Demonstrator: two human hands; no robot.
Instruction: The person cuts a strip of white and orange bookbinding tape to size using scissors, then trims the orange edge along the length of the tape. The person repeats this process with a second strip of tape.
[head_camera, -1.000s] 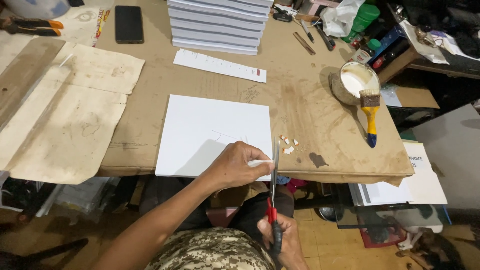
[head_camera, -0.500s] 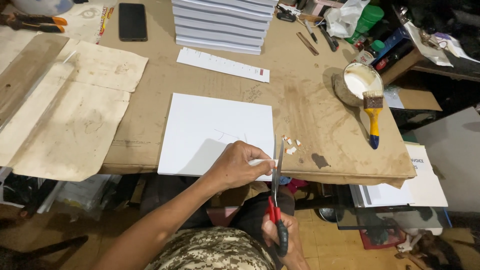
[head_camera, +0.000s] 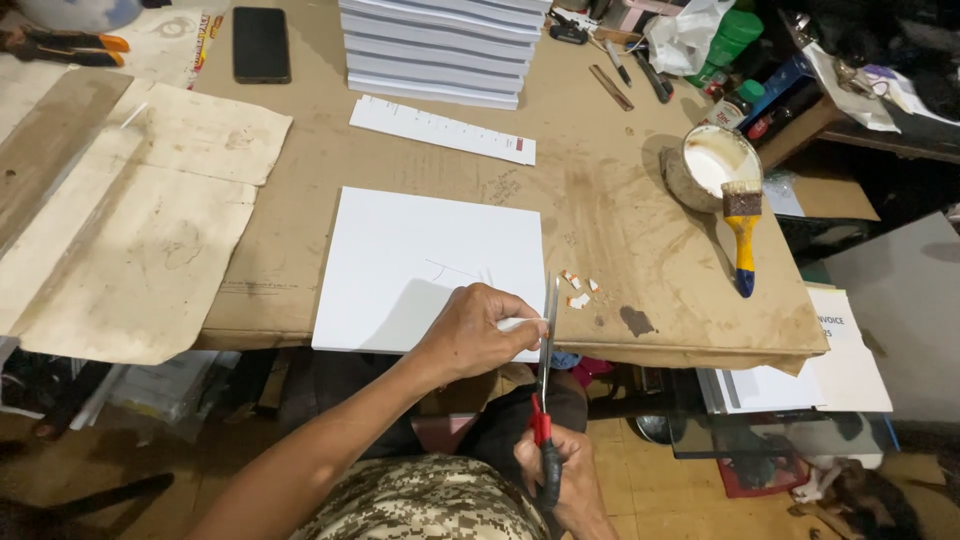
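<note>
A white sheet block lies at the near edge of the brown worktable. My left hand presses on its near right corner and pinches the edge. My right hand, below the table edge, grips red-handled scissors. Their blades point away from me along the block's right edge. Small paper scraps lie just right of the blades.
A stack of white books and a white strip sit further back. A glue bowl with a yellow-handled brush is at right. Stained paper sheets, a black phone and orange-handled pliers are at left.
The view has shifted slightly. My hands and the scissors stay along the block's right edge, with little visible movement.
</note>
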